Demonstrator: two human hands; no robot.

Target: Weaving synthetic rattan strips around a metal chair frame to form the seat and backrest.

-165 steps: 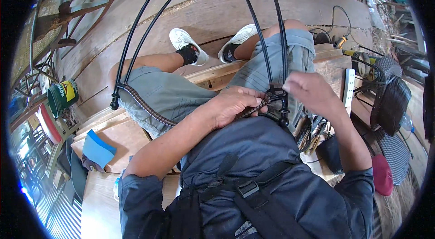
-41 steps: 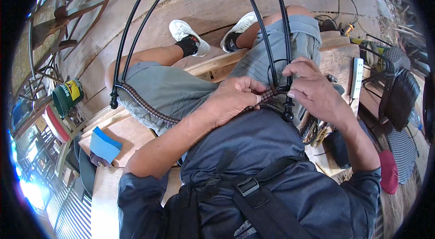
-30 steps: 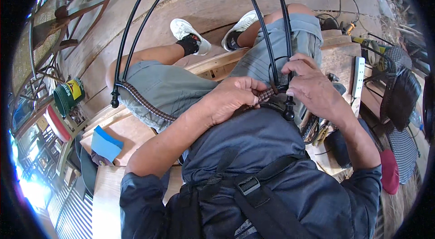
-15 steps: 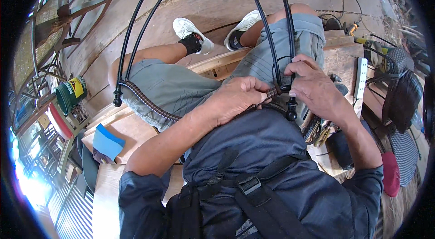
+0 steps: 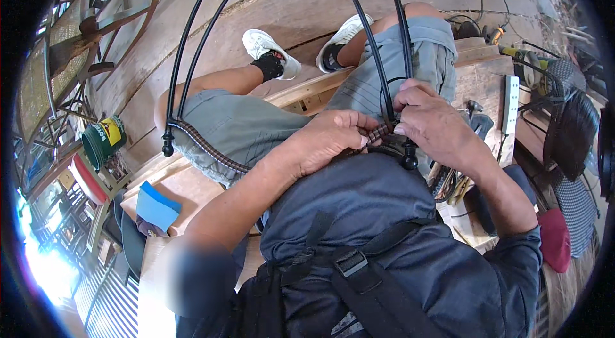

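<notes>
Gripping a dark braided cord (image 5: 379,133) between them, the person's two hands meet just above the lap, close to the belly. The left hand (image 5: 327,143) is curled shut on the cord from the left, fingertips pinching its end. The right hand (image 5: 432,123) closes on it from the right, thumb and fingers pressed to the same short stretch where the cord runs along the lower bar of a black metal wire frame (image 5: 282,24). That frame arches up and away over the knees, its left foot ending in a small round knob (image 5: 168,144) beside the left thigh, with braid already wound along the bar there. A blue pad (image 5: 157,207) lies on the wooden bench (image 5: 192,184) at its left edge; a white power strip (image 5: 510,104) rests near the right edge.
</notes>
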